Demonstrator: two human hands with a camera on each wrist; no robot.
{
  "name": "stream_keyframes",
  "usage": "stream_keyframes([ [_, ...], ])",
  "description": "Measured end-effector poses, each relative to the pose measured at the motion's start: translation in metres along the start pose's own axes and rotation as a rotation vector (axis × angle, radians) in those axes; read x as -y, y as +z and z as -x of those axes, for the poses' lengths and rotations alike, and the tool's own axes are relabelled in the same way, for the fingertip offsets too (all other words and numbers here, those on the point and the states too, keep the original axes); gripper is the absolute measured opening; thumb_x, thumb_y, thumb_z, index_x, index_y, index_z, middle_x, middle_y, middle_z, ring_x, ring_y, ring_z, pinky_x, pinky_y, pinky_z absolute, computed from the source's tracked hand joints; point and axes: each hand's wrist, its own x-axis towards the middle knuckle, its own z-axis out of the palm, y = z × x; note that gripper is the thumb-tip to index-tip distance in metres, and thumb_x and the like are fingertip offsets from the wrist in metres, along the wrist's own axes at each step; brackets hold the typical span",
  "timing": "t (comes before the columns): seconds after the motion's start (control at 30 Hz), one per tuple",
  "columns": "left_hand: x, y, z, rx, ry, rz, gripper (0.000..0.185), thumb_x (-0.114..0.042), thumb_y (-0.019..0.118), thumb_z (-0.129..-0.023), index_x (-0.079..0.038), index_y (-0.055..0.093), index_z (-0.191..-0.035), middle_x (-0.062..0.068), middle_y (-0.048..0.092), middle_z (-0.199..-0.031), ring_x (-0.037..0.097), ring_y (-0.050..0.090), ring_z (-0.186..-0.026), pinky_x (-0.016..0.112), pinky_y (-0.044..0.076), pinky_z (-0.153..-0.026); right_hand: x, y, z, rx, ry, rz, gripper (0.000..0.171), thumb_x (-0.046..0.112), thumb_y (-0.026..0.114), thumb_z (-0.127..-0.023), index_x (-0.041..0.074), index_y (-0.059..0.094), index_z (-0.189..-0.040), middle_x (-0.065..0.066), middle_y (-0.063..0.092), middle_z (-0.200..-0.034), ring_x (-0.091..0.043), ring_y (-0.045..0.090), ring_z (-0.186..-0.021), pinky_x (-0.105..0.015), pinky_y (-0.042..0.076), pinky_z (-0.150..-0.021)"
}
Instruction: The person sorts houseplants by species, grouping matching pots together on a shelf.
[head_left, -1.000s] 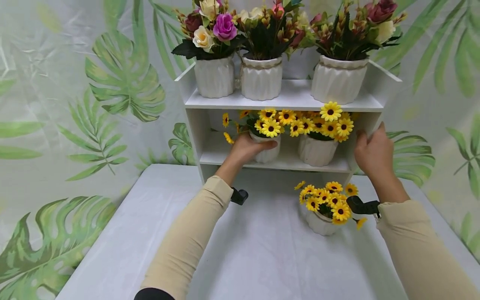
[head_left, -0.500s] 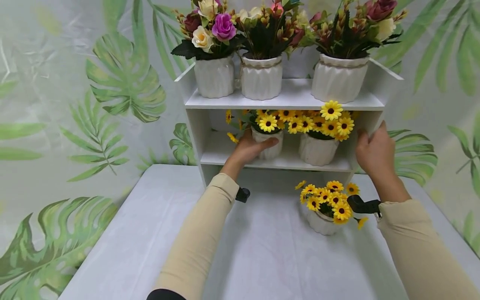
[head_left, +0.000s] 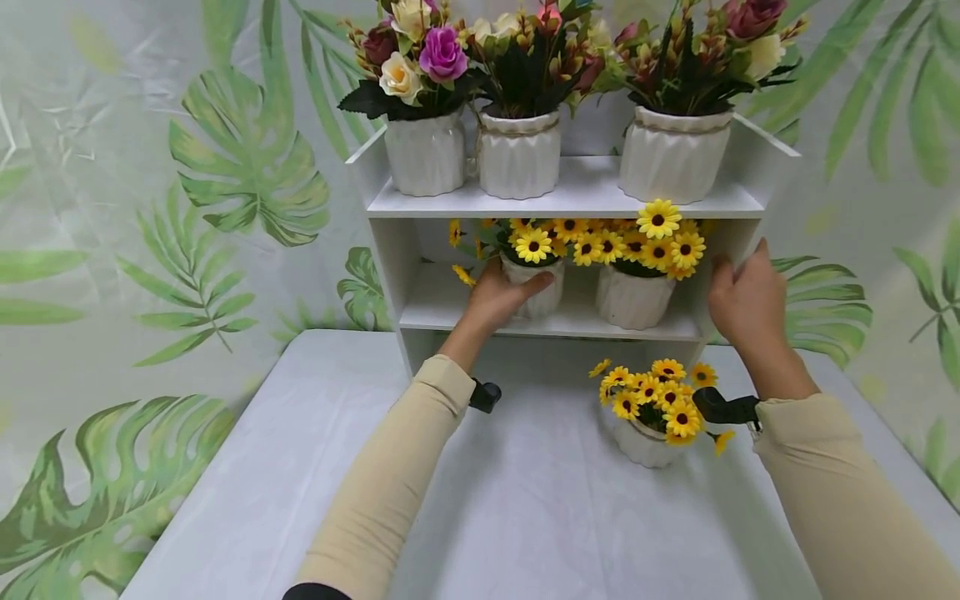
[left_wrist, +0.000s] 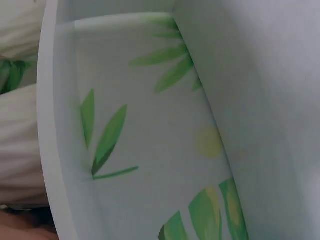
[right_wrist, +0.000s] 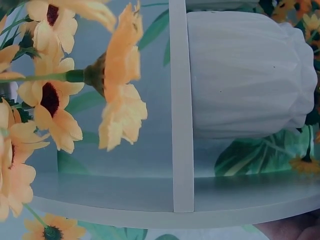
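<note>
My left hand [head_left: 517,290] grips a white ribbed pot of yellow daisies [head_left: 543,298] standing on the middle board of a white shelf unit [head_left: 577,202]; thumb and fingers wrap the pot's left side. My right hand [head_left: 738,279] holds the unit's right side panel [head_left: 750,237], thumb on the front edge and fingers outside. Just right of the gripped pot is a second daisy pot [head_left: 633,302]. In the right wrist view a white pot [right_wrist: 245,75] lies behind the panel edge [right_wrist: 181,125], with blurred yellow flowers [right_wrist: 120,100] close by. The left wrist view shows only a shelf edge [left_wrist: 50,125].
Three white pots of mixed flowers [head_left: 425,154] [head_left: 519,156] [head_left: 672,154] fill the top board. A third daisy pot [head_left: 645,442] stands on the white table [head_left: 525,500] under my right wrist. A leaf-print backdrop [head_left: 225,167] hangs behind.
My left hand has shifted the daisy pot a little deeper onto the middle board. The right hand stays on the side panel.
</note>
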Motion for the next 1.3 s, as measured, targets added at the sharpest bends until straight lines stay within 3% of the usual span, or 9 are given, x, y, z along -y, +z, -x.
stream_keyframes([
  [0.13,0.008,0.003,0.020,-0.242,0.042,0.082,0.064,-0.039,0.067,-0.091,-0.011,0.048,-0.145,0.010,0.052,-0.147,0.027,0.049,-0.136,0.044,0.046,-0.108,0.001,0.001,-0.001,0.016,0.010,-0.006,0.057,0.034,0.029,-0.106,0.000,0.026,-0.152,-0.035,0.045,-0.144,-0.059,0.050,-0.123,-0.072,0.045,-0.093],
  [0.23,0.018,0.012,0.042,-0.484,0.162,0.132,0.027,-0.026,0.063,-0.093,-0.008,0.068,-0.113,0.009,0.070,-0.112,0.022,0.063,-0.102,0.035,0.053,-0.083,0.001,0.001,-0.001,0.017,0.011,-0.012,0.057,0.034,0.029,-0.106,0.000,0.025,-0.152,-0.035,0.045,-0.144,-0.059,0.050,-0.123,-0.072,0.044,-0.093],
  [0.33,0.028,0.028,0.065,-0.557,0.298,0.168,0.010,-0.014,0.063,-0.093,-0.005,0.069,-0.094,0.011,0.068,-0.086,0.013,0.056,-0.072,0.024,0.047,-0.063,0.001,0.000,0.000,0.007,0.001,-0.011,0.057,0.032,0.030,-0.106,-0.002,0.026,-0.151,-0.036,0.046,-0.143,-0.059,0.050,-0.122,-0.072,0.044,-0.092],
  [0.47,0.040,0.050,0.090,-0.272,0.362,0.043,0.007,-0.011,0.064,-0.092,-0.008,0.070,-0.090,0.008,0.067,-0.077,0.003,0.049,-0.061,0.017,0.042,-0.056,0.002,-0.001,0.000,-0.001,-0.009,-0.010,0.057,0.032,0.029,-0.106,-0.002,0.026,-0.151,-0.036,0.046,-0.142,-0.060,0.051,-0.121,-0.072,0.044,-0.092],
  [0.6,0.051,0.067,0.102,0.158,0.285,-0.230,0.012,-0.017,0.061,-0.094,-0.015,0.072,-0.092,-0.003,0.070,-0.080,0.000,0.051,-0.061,0.016,0.044,-0.056,0.002,-0.001,0.000,-0.003,-0.004,-0.008,0.057,0.033,0.029,-0.106,-0.001,0.026,-0.152,-0.035,0.045,-0.144,-0.060,0.050,-0.122,-0.072,0.044,-0.092],
  [0.7,0.059,0.078,0.105,0.330,0.211,-0.359,0.014,-0.019,0.061,-0.094,-0.015,0.074,-0.098,-0.006,0.070,-0.086,0.000,0.054,-0.066,0.016,0.044,-0.060,0.001,-0.001,0.001,0.003,0.003,0.000,0.057,0.033,0.029,-0.106,-0.001,0.026,-0.151,-0.035,0.045,-0.144,-0.059,0.050,-0.122,-0.072,0.044,-0.093],
  [0.87,0.065,0.096,0.101,0.384,0.134,-0.393,0.027,-0.024,0.067,-0.092,-0.014,0.069,-0.117,-0.002,0.072,-0.104,0.004,0.059,-0.079,0.017,0.045,-0.068,0.001,-0.002,0.002,-0.008,0.001,0.005,0.055,0.031,0.030,-0.106,-0.003,0.028,-0.150,-0.037,0.047,-0.141,-0.059,0.051,-0.122,-0.071,0.045,-0.093],
  [1.07,0.068,0.115,0.095,0.420,-0.050,-0.274,0.060,-0.032,0.078,-0.084,-0.017,0.055,-0.137,0.004,0.062,-0.133,0.013,0.064,-0.101,0.026,0.052,-0.079,0.000,-0.001,0.002,0.002,0.010,0.001,0.056,0.033,0.029,-0.106,-0.001,0.026,-0.151,-0.036,0.045,-0.143,-0.058,0.050,-0.123,-0.072,0.044,-0.094],
  [1.3,0.076,0.135,0.086,0.426,-0.122,-0.176,0.076,-0.035,0.084,-0.079,-0.018,0.049,-0.144,0.005,0.054,-0.143,0.020,0.054,-0.127,0.036,0.049,-0.103,-0.001,0.000,0.000,-0.002,-0.012,0.003,0.056,0.031,0.029,-0.106,-0.002,0.027,-0.151,-0.037,0.046,-0.142,-0.060,0.051,-0.121,-0.072,0.045,-0.092],
])
